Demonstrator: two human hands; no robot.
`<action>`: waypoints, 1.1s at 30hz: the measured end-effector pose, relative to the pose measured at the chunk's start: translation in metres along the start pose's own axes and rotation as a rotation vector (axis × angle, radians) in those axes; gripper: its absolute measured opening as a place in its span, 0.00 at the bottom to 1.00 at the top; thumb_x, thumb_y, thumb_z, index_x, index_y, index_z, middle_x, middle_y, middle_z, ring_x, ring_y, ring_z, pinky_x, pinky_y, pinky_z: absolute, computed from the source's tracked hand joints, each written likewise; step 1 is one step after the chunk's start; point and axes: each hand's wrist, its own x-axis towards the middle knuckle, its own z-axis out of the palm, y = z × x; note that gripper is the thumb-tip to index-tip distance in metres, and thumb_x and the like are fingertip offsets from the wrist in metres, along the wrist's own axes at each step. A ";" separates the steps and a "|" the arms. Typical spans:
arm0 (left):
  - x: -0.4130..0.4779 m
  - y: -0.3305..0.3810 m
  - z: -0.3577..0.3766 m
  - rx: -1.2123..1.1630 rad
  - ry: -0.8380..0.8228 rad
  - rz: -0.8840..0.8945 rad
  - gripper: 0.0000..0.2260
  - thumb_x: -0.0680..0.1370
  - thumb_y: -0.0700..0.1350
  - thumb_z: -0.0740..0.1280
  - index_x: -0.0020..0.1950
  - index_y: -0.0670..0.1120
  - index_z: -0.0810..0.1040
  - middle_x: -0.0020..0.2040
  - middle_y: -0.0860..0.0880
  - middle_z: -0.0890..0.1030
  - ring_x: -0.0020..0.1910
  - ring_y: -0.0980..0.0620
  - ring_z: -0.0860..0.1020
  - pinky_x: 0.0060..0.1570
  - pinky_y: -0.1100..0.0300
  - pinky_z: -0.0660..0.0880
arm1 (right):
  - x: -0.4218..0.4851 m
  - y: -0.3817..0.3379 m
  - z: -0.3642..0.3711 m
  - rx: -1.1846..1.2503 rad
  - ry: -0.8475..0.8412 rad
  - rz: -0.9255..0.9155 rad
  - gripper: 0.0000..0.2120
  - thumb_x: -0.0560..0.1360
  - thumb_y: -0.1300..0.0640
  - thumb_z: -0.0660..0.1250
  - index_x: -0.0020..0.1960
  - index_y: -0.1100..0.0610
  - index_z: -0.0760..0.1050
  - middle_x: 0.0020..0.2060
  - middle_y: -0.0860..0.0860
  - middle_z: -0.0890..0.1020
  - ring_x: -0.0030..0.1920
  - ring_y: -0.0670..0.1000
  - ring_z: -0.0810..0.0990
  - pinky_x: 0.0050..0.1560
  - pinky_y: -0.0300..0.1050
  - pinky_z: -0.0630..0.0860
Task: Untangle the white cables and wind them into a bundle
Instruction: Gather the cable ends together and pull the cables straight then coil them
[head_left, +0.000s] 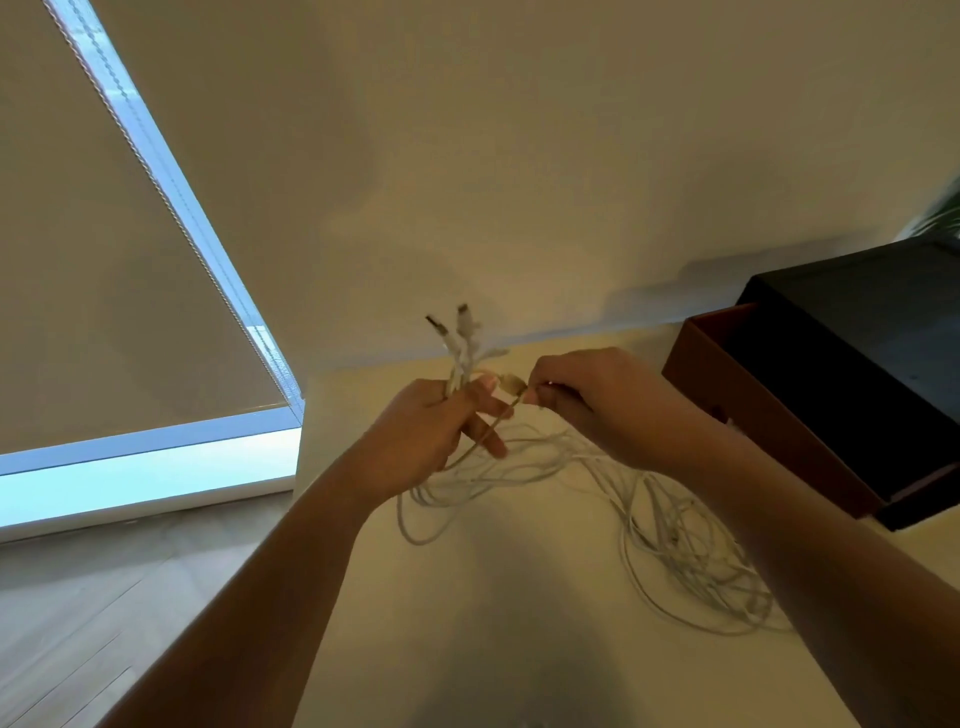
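**Two hands hold white cables over a table**

On the far left there is a window (156, 483) with bright light along the bottom. A pale blind (104, 260) hangs over most of it. Below the window is a grey floor (78, 623).

Next comes the left hand (431, 431). It is held up above the table (493, 649). Its fingers are curled tight around a bunch of the white cables (691, 561). A few plugs (460, 332) stick up out of the top of this hand. They point up toward the wall (519, 156).

A short bit of cable goes across from the left hand to the right hand (597, 400). The two hands are close, but they do not touch. The right hand pinches this cable between its thumb and a fingertip. Its other fingers are curled in.

Under both hands, the rest of the cables hang down and lie on the pale table. They make loose, messy loops. The biggest heap lies to the right, under the right arm.

Further right, a brown box (769, 415) sits on the table near the wall. A black box (872, 332) sits just beside it, touching it. In the far right corner, some blurry green leaves (943, 213) show.
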 end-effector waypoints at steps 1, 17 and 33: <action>-0.001 0.000 -0.001 0.046 -0.029 0.006 0.17 0.80 0.55 0.61 0.45 0.46 0.85 0.33 0.50 0.83 0.26 0.51 0.60 0.27 0.61 0.57 | 0.001 0.000 -0.004 0.008 0.013 -0.003 0.10 0.80 0.52 0.59 0.46 0.54 0.77 0.37 0.45 0.80 0.37 0.48 0.76 0.37 0.46 0.71; -0.001 -0.001 -0.078 -0.636 0.458 0.183 0.22 0.81 0.45 0.62 0.26 0.50 0.76 0.27 0.53 0.62 0.21 0.60 0.57 0.19 0.69 0.56 | -0.063 0.083 -0.019 0.060 -0.010 0.468 0.11 0.82 0.58 0.57 0.47 0.56 0.76 0.38 0.37 0.75 0.41 0.44 0.77 0.44 0.34 0.70; -0.006 -0.020 -0.078 -0.377 0.623 0.074 0.09 0.80 0.50 0.64 0.45 0.53 0.83 0.45 0.50 0.84 0.26 0.57 0.63 0.22 0.68 0.60 | -0.090 0.108 -0.024 -0.194 -0.324 0.671 0.11 0.81 0.54 0.58 0.43 0.46 0.75 0.42 0.43 0.79 0.44 0.44 0.76 0.48 0.40 0.70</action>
